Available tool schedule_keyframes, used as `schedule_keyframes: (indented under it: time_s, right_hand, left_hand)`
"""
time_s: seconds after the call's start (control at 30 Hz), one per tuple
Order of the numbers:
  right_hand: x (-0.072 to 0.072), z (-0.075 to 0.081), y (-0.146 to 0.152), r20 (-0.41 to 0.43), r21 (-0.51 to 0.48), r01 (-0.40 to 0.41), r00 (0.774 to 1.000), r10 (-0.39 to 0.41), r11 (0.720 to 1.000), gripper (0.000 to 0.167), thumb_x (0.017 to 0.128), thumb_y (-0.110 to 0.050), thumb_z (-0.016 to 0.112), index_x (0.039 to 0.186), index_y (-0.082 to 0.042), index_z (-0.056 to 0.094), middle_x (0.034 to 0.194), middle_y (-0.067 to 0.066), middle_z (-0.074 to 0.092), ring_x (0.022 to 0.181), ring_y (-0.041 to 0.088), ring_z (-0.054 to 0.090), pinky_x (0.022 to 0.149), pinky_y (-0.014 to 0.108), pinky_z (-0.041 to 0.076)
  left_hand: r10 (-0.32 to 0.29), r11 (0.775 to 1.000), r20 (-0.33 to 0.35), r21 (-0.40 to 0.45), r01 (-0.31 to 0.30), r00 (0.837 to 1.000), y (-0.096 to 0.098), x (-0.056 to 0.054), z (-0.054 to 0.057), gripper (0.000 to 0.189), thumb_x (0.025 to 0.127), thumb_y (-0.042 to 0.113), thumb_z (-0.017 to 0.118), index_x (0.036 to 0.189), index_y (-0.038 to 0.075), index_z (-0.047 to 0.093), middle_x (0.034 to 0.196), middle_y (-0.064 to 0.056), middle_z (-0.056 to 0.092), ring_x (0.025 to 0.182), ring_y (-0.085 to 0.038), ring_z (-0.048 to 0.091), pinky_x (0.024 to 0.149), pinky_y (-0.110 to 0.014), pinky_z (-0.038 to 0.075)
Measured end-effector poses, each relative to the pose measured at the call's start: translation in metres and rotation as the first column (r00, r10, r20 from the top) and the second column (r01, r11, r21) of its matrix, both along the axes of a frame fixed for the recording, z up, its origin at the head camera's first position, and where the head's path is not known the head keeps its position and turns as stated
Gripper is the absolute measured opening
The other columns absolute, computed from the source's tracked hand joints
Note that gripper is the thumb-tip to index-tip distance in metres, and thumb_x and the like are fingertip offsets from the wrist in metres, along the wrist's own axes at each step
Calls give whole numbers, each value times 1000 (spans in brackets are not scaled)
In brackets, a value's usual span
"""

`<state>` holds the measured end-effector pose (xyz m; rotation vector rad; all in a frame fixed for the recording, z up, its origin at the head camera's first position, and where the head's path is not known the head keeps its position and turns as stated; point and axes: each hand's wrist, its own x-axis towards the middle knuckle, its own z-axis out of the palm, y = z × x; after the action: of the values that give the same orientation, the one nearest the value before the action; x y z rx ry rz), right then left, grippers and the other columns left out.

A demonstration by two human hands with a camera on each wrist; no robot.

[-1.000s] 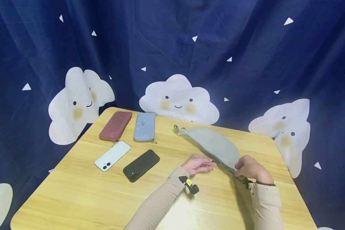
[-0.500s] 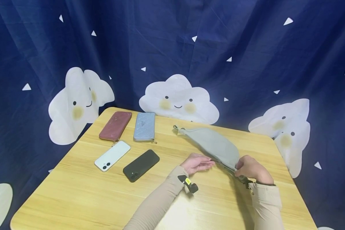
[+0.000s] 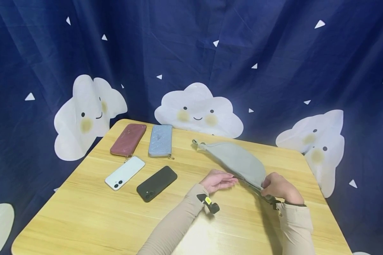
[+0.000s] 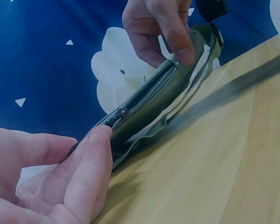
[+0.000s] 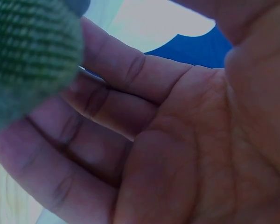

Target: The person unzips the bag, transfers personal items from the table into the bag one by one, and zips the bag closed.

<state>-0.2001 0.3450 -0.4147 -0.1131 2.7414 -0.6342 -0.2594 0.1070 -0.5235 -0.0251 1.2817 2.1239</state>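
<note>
A grey-green waist bag [image 3: 239, 159] stands tilted over the right half of the table, its far end pointing back left. My right hand [image 3: 282, 187] grips the bag's near end between thumb and fingers. With thumb and fingertips, my left hand [image 3: 218, 181] pinches the zipper pull [image 4: 74, 147] at the bag's lower edge. In the left wrist view the zipper [image 4: 147, 88] is parted between the slider [image 4: 116, 117] and my right hand. The right wrist view shows my right palm [image 5: 177, 140] close up, with blurred green fabric [image 5: 32, 56] at the fingers.
On the left of the wooden table [image 3: 83, 212] lie a dark red wallet [image 3: 128, 139], a light blue wallet [image 3: 160, 140], a white phone [image 3: 125, 173] and a black phone [image 3: 157, 183]. The bag's strap [image 4: 154, 133] hangs beneath it. A blue curtain [image 3: 191, 42] stands behind.
My left hand has shifted slightly left along the bag's edge with the zipper pull. The right hand and the bag have stayed nearly still.
</note>
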Motion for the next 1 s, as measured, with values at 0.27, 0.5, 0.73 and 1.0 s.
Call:
schedule_keyframes:
  time_s: [0.27, 0.5, 0.73, 1.0]
  right_hand:
    - [0, -1, 1, 1, 3, -2, 1000, 2, 1000, 19, 75, -5, 79, 91, 1, 73, 90, 9, 71, 81, 20, 60, 68, 33, 53]
    - [0, -1, 1, -2, -1, -9, 1000, 9, 1000, 19, 75, -5, 79, 92, 1, 73, 91, 10, 71, 81, 20, 59, 69, 34, 53]
    - [0, -1, 2, -1, 1, -11, 1000, 11, 1000, 20, 75, -5, 80, 93, 2, 73, 93, 11, 72, 84, 22, 62, 71, 35, 55]
    - [0, -2, 3, 0, -1, -12, 1000, 12, 1000, 20, 75, -4, 79, 92, 2, 73, 91, 11, 72, 83, 23, 62, 70, 35, 55]
  left_hand:
    - [-6, 1000, -5, 9, 6, 1000, -3, 0, 3, 29, 98, -3, 61, 125, -15, 63, 125, -32, 66, 116, -34, 72, 98, -34, 61]
    - [-11, 1000, -8, 24, 12, 1000, -5, 1, 2, 25, 98, -4, 61, 120, -13, 66, 119, -30, 71, 109, -31, 76, 94, -32, 62]
    - [8, 1000, 19, 18, -8, 1000, -3, -3, -1, 28, 97, -4, 62, 123, -15, 64, 124, -33, 66, 114, -35, 73, 97, -36, 61]
    - [9, 1000, 15, 19, -9, 1000, -5, -5, -1, 29, 97, -4, 62, 124, -16, 63, 125, -33, 66, 118, -37, 71, 99, -37, 60]
